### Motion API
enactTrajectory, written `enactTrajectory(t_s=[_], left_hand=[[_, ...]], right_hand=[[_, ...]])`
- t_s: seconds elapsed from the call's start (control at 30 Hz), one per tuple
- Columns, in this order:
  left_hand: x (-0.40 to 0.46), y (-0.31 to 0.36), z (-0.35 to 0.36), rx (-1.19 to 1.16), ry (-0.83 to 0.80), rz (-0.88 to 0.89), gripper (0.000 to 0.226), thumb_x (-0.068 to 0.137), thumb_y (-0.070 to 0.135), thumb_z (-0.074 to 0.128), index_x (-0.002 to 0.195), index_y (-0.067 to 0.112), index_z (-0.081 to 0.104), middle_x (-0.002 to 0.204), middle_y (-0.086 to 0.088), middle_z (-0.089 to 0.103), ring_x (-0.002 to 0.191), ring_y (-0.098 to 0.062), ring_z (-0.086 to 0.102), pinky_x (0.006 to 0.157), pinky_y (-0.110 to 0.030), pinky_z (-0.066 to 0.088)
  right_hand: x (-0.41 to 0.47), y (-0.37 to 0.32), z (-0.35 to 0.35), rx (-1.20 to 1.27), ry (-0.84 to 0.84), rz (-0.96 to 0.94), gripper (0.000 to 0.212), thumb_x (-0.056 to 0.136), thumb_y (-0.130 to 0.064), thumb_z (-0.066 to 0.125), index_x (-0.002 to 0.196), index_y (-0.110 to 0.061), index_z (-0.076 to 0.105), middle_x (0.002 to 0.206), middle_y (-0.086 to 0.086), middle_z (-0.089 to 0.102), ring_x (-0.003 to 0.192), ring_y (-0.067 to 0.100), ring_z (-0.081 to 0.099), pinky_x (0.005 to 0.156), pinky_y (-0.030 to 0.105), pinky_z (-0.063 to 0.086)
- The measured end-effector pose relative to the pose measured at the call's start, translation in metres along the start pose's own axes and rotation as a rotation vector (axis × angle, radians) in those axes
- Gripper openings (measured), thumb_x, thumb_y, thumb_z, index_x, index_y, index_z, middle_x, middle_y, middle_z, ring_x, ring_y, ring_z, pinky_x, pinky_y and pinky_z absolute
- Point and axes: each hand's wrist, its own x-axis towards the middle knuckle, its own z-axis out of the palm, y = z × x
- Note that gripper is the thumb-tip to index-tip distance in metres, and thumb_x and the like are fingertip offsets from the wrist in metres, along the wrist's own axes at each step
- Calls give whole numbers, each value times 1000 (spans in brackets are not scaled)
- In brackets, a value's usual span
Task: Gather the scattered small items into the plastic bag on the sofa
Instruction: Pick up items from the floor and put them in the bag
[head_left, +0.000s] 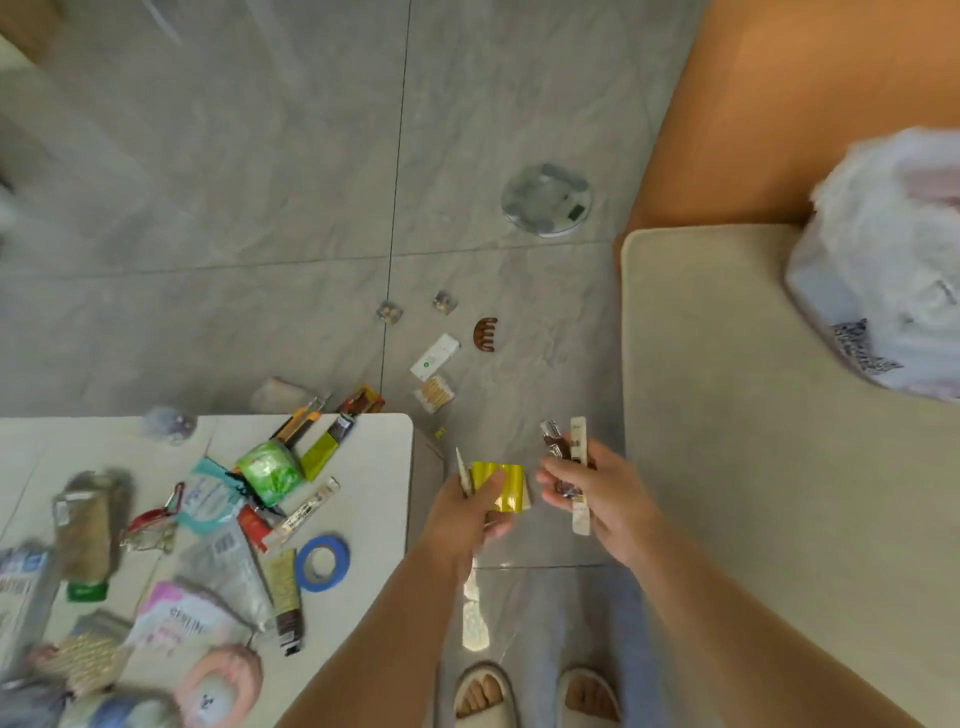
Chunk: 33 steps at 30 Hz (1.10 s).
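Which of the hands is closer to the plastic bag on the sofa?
Right. The right hand sits by the sofa's edge, below-left of the plastic bag; the left hand is farther left, near the table.

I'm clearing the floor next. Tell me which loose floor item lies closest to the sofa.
The brown hair clip. It lies nearer the sofa than the white box, the cotton swabs and the two small clear packets.

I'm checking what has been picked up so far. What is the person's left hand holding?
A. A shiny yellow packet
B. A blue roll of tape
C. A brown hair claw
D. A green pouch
A: the left hand grips a shiny yellow packet, while the blue roll of tape and the green pouch lie on the white table and the brown hair claw lies on the floor.
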Motion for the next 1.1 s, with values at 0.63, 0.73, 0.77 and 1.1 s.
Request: enactTrajectory(t_s=[0.63, 0.73, 0.77, 1.1], left_hand=[[-134, 164, 174, 145, -363, 64, 14, 93, 5, 54, 107, 6, 56, 91, -12, 64, 78, -22, 62, 61, -30, 59], [-130, 169, 216, 202, -399, 57, 12, 93, 5, 55, 104, 9, 58, 89, -9, 65, 76, -21, 63, 61, -30, 59], [-127, 171, 231, 218, -414, 49, 12, 93, 4, 55, 103, 10, 58, 89, -9, 65, 76, -21, 63, 61, -30, 60], [-93, 190, 399, 276, -474, -81, 15, 94, 11, 47, 99, 9, 61, 89, -14, 67, 81, -25, 64, 73, -38, 56]], right_hand=[[-167, -207, -74, 327, 337, -222, 10, 87, 4, 57, 96, -1, 57, 79, 12, 57, 62, 18, 61, 47, 21, 44], [-166, -227, -105, 345, 394, -221, 12, 86, 4, 59, 97, -1, 59, 77, 9, 58, 67, 20, 59, 58, 26, 45], [-164, -233, -116, 373, 400, -221, 10, 86, 5, 59, 94, -1, 59, 76, 9, 57, 65, 19, 57, 57, 27, 43], [-111, -292, -239, 656, 623, -115, 18, 89, 12, 44, 76, 1, 50, 61, 16, 49, 45, 21, 53, 43, 25, 48]])
